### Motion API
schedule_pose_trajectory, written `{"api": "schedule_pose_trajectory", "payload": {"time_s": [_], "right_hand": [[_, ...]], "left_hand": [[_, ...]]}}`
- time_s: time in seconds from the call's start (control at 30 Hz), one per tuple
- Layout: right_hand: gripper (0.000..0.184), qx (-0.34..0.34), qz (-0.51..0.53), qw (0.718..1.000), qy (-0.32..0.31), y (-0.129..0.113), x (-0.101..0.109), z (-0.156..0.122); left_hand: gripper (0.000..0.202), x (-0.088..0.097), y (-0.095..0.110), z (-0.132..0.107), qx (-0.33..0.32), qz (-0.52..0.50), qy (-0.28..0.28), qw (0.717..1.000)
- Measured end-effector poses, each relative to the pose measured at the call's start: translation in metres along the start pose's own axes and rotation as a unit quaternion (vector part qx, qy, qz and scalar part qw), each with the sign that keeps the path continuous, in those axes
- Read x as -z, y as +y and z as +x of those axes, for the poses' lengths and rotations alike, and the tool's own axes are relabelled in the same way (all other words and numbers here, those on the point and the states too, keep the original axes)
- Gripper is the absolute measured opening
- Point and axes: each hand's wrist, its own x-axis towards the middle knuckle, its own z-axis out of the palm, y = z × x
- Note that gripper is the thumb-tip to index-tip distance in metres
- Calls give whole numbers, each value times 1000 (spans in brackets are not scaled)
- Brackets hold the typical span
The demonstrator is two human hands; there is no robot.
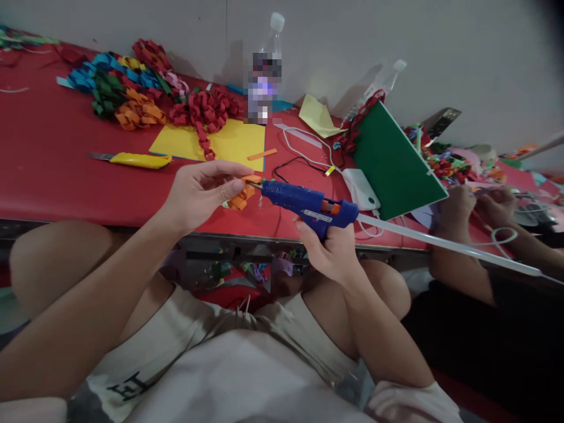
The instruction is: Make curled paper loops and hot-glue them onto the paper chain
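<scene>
My left hand (200, 191) pinches a small folded orange paper strip piece (241, 195) over the front edge of the red table (53, 170). My right hand (328, 249) grips the handle of a blue hot glue gun (308, 205), whose nozzle tip touches the orange piece. A long white glue stick (449, 247) juts out of the gun's back toward the right. Both hands are closed.
Farther back lie a yellow utility knife (138, 160), a yellow paper sheet (233, 144), coloured paper chains (132, 88), two plastic bottles (267, 76), a green sheet (394, 161), and a white power adapter (361, 189) with cables. Another person's hands (476, 208) work at right.
</scene>
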Motion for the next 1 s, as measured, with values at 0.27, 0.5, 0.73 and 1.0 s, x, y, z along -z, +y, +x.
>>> {"api": "schedule_pose_trajectory", "payload": {"time_s": [0.27,0.5,0.73,1.0], "right_hand": [[18,-32,54,998,-13,12,17,-2],[27,-103,-11,989,-103,91,33,5],[33,-238,-80,950,-188,144,17,-1],[26,-249,-208,946,-8,39,37,-38]], "left_hand": [[28,6,-5,6,-4,-32,39,999],[34,17,-15,16,-44,46,161,985],[25,10,-11,16,-61,75,142,985],[22,8,-2,6,-79,94,112,986]]}}
